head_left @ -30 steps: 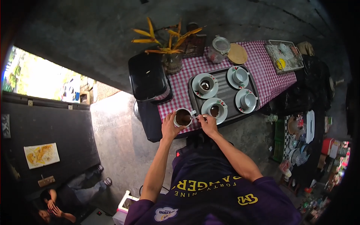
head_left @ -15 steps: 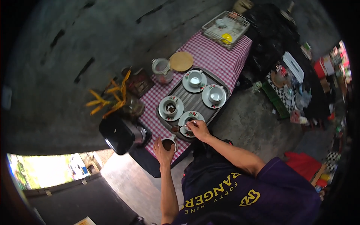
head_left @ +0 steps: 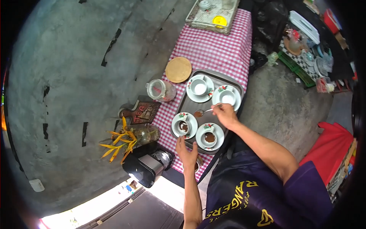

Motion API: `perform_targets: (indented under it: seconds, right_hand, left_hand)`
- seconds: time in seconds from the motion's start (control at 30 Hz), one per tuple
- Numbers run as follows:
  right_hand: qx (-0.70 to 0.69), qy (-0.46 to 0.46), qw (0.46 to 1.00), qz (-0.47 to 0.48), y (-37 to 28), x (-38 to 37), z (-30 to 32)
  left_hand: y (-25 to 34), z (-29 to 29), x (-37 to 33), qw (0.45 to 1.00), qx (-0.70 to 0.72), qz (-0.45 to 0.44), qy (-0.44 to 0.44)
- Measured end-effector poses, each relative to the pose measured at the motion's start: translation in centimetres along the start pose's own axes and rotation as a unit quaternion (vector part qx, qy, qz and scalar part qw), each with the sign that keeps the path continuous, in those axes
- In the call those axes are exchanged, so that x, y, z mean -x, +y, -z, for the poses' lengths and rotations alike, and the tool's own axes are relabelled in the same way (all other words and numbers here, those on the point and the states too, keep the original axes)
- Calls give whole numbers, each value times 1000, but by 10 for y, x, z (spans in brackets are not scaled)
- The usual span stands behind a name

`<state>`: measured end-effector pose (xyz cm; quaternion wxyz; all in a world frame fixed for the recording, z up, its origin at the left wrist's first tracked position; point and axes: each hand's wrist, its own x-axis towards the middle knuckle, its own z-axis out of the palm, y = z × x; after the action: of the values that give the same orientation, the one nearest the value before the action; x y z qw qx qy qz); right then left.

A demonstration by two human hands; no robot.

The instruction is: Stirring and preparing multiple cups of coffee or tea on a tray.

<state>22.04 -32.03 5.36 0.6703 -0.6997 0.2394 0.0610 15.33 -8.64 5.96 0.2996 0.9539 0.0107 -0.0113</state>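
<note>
Cups [head_left: 199,87]: four, around the middle of the frame
Powder [head_left: 209,137]: brown, in two cups, the lower pair
Saucers [head_left: 202,100]: four, one under each cup
Tray [head_left: 191,107]: one, mid-frame
Spoon [head_left: 208,110]: one, centre
Hands [head_left: 226,115]: two, centre and lower centre
Mug [head_left: 199,164]: one, partly hidden, lower centre
Jar [head_left: 162,90]: one, left of centre
Wooden disc [head_left: 178,70]: one, upper centre
Vase [head_left: 148,134]: one, lower left of centre
Basket [head_left: 207,27]: one, top of frame
</note>
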Motion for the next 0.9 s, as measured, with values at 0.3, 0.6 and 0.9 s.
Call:
perform_targets:
  seconds: [0.3,0.6,0.9]
  right_hand:
    - [-25,-1,1000,-15,-5,-75,34]
    - [31,-33,999,-15,-15,-129,35]
    - [44,-71,996,15,1,-146,32]
  left_hand:
    - [52,-40,-96,999,12,-17,-32]
    - [72,-71,-165,995,43,20,-90]
    - [78,-92,-188,993,31,33,-109]
